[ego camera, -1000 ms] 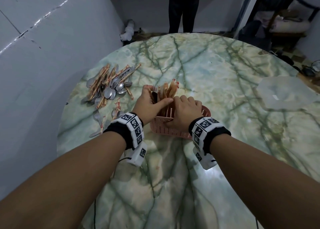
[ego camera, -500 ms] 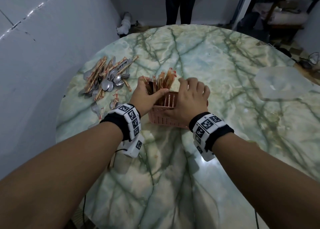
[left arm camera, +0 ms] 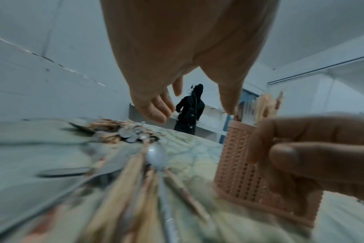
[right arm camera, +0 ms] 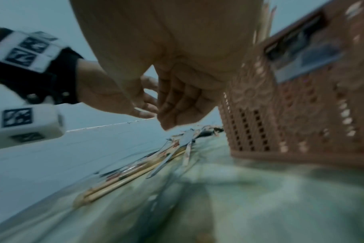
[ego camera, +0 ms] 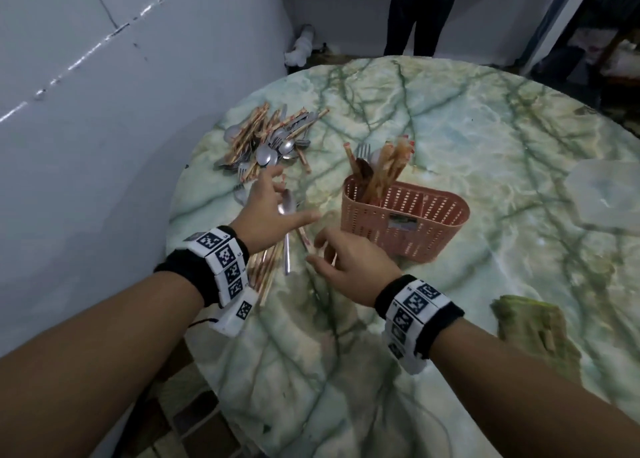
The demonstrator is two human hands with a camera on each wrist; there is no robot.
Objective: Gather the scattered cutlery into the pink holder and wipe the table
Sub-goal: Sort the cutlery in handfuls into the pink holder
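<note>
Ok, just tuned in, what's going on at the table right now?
A person is collecting cutlery into the pink holder, which already holds some chopsticks and a fork. Both hands are empty: the left hand is spread over a spoon and loose chopsticks, the right hand beside it. A bigger pile waits behind.

No text, label or number anywhere is legible.

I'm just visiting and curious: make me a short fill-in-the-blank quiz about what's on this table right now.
1. The holder standing on the marble table is ____ in colour.
2. Just under the left hand lies a single metal ____.
3. Both the left hand and the right hand hold ____.
4. The big pile of loose cutlery lies to the ____ of the holder.

Missing words: pink; spoon; nothing; left
</note>
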